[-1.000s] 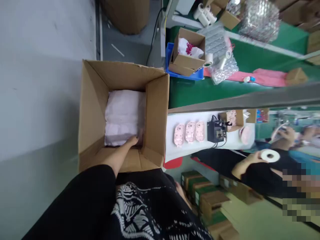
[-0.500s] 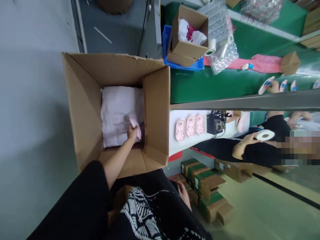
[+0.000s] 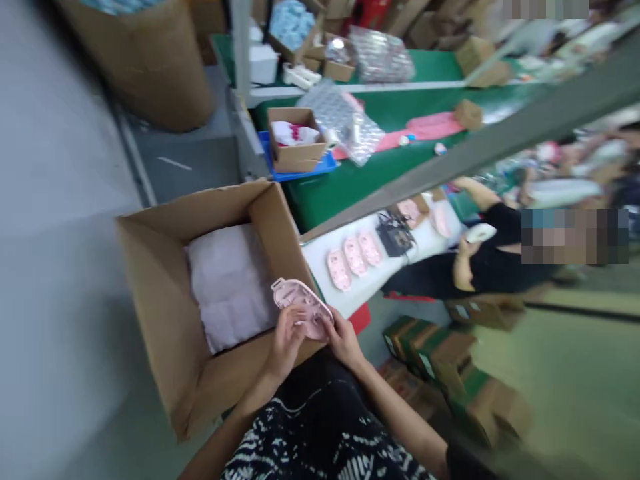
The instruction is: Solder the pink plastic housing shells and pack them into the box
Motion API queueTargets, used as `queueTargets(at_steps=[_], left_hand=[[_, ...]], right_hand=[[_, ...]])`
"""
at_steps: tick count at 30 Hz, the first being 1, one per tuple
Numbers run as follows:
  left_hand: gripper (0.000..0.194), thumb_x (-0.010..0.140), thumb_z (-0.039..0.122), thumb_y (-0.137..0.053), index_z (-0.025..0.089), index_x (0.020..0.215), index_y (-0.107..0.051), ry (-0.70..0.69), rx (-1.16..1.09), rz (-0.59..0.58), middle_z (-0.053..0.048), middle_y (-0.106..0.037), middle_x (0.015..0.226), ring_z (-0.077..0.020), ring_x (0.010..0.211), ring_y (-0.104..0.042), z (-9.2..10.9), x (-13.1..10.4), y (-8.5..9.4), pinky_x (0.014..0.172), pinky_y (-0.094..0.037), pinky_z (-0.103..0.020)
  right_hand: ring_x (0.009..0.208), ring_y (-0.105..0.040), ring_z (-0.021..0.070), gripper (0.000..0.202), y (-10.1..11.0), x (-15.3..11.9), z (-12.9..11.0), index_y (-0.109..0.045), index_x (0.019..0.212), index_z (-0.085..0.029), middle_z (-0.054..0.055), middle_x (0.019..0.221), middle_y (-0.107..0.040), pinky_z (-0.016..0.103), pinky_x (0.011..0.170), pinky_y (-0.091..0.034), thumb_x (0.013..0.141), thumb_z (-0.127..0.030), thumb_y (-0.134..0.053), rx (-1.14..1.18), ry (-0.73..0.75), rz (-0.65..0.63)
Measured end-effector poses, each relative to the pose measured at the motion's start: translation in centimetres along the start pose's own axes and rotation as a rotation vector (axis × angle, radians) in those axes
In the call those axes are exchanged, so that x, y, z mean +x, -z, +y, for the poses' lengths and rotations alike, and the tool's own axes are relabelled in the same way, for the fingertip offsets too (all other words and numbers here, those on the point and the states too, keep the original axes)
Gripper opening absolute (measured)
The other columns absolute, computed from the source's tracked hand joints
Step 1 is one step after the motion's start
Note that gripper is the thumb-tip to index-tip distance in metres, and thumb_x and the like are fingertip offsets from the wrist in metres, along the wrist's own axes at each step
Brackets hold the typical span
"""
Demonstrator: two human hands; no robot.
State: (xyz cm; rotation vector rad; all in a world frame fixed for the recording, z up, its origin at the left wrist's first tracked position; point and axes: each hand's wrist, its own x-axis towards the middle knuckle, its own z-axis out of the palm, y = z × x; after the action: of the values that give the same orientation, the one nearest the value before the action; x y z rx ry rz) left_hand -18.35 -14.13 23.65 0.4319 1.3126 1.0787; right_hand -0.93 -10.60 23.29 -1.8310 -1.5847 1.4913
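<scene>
Just in front of my body, over the near right rim of the cardboard box, I hold a pink plastic shell [image 3: 307, 308] with ribs and moulded details inside. My left hand [image 3: 287, 337] has its fingers on the shell's near-left side. My right hand [image 3: 346, 339] grips its right end, thumb on the edge. In the big open cardboard box [image 3: 165, 300] lies a pale pinkish-white sheet [image 3: 230, 280], covering whatever is beneath. Three similar pink shells [image 3: 355, 255] lie in a row on the white table to the right.
A black device [image 3: 394, 233] stands on the white table [image 3: 320, 257]. Beyond is a green conveyor [image 3: 325, 197] with a small carton [image 3: 297, 157] in a blue tray and bubble wrap. A grey beam [image 3: 425, 177] crosses. A co-worker [image 3: 505, 267] holds a white roll. Green-and-brown cartons are stacked lower right.
My left hand has come out of the box, where it held a pink piece. Both hands are now on a pink shell at the box's right rim. The view has turned.
</scene>
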Motion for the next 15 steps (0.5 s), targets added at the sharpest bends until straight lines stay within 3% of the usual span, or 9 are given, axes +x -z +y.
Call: queueTargets(at_steps=[2, 5, 9, 12, 15], left_hand=[[0.061, 0.08, 0.07, -0.062, 0.02, 0.116, -0.059, 0.035, 0.011, 0.01, -0.012, -0.071, 0.113, -0.0232, 0.104, -0.067, -1.1, 1.1, 0.3, 0.093, -0.053, -0.036], [0.066, 0.074, 0.075, -0.064, 0.018, 0.107, -0.06, 0.11, 0.075, 0.077, -0.01, -0.071, 0.096, -0.0226, 0.093, -0.067, -3.3, 3.5, 2.0, 0.09, -0.052, -0.037], [0.073, 0.057, 0.078, -0.071, 0.018, 0.097, -0.061, 0.179, 0.183, 0.189, -0.007, -0.07, 0.085, -0.0242, 0.084, -0.067, -5.0, 5.5, 5.6, 0.082, -0.054, -0.039], [0.072, 0.05, 0.077, -0.071, 0.019, 0.091, -0.06, 0.2, 0.264, 0.259, -0.008, -0.07, 0.08, -0.0262, 0.08, -0.069, -4.9, 5.7, 7.8, 0.078, -0.055, -0.041], [0.073, 0.047, 0.078, -0.069, 0.018, 0.088, -0.059, 0.201, 0.355, 0.29, -0.009, -0.069, 0.076, -0.029, 0.078, -0.07, -4.1, 5.7, 8.9, 0.075, -0.056, -0.044]], right_hand=[[0.083, -0.072, 0.0226, 0.05, 1.4, 1.1, 3.0, -0.059, 0.127, -0.018, 0.009, 0.097, -0.074, 0.035, 0.074, -0.061, 0.097, -0.056, -0.049, 0.148, -0.191, 0.196], [0.05, -0.062, 0.0158, 0.054, 4.1, 3.8, 7.3, -0.056, 0.126, -0.016, 0.003, 0.072, -0.067, 0.026, 0.044, -0.05, 0.096, -0.059, -0.047, 0.231, -0.306, 0.307], [0.048, -0.057, 0.0091, 0.044, 5.5, 8.3, 11.3, -0.058, 0.12, -0.015, 0.001, 0.076, -0.064, 0.02, 0.042, -0.045, 0.097, -0.052, -0.055, 0.303, -0.343, 0.332], [0.053, -0.055, 0.0069, 0.035, 4.2, 11.3, 12.6, -0.058, 0.116, -0.013, 0.0, 0.08, -0.063, 0.019, 0.047, -0.047, 0.1, -0.045, -0.055, 0.346, -0.35, 0.301], [0.055, -0.054, 0.007, 0.031, 2.3, 13.4, 12.7, -0.062, 0.106, -0.012, -0.002, 0.077, -0.061, 0.02, 0.05, -0.048, 0.1, -0.042, -0.057, 0.376, -0.335, 0.267]])
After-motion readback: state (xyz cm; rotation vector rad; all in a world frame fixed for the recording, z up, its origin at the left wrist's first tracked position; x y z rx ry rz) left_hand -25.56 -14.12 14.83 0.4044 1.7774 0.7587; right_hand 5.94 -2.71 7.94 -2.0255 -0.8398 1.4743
